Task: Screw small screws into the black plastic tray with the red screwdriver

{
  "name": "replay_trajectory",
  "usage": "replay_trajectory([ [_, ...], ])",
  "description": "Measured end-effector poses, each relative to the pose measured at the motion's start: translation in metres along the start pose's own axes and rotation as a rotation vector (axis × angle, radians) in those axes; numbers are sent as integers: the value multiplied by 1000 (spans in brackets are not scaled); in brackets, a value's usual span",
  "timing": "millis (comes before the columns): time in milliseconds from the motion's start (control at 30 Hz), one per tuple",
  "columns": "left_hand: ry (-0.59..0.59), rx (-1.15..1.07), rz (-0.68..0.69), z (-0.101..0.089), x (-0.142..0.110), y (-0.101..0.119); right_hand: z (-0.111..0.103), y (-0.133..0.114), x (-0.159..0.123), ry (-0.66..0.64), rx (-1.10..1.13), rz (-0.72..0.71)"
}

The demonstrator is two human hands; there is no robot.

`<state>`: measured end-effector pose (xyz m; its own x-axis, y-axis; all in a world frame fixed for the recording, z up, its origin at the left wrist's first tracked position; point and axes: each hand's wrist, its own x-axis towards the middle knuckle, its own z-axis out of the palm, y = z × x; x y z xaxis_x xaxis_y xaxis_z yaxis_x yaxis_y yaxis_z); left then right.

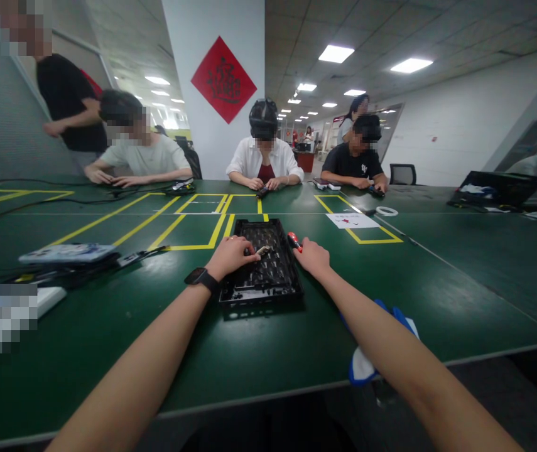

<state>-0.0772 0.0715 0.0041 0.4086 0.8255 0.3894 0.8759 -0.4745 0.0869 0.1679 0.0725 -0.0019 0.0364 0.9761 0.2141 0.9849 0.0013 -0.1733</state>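
A shallow black plastic tray-like casing (263, 302) lies lengthwise on the green table in front of me, with small loose dark parts inside near its front end. Over its left side, my left hand (231, 256) pinches a small pale, metallic-looking piece (263, 250) at the fingertips. Just beyond the casing's right wall, my right hand (314, 257) is closed around a tool with a red-and-black handle (294, 240); the tool's working end is hidden. My right palm rests close to the tabletop.
Blue-and-white gloves (363, 367) lie under my right forearm at the table's front edge. Cables and a flat pale device (68, 253) are on the left. A paper sheet (352, 221) and a white tape roll (387, 211) lie ahead right. Several people (264, 157) sit opposite.
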Motion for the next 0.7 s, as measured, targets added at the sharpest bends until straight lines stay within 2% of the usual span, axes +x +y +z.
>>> replay_trajectory([
  [333, -18, 38, -2, 0, 1, 1, -3, 1, 0, 2, 34, 10],
  [467, 6, 23, 15, -3, -1, 3, -3, 3, 0, 59, 99, -7],
  [700, 103, -52, 36, -10, -5, 6, -9, -2, 0, 287, 259, -304],
])
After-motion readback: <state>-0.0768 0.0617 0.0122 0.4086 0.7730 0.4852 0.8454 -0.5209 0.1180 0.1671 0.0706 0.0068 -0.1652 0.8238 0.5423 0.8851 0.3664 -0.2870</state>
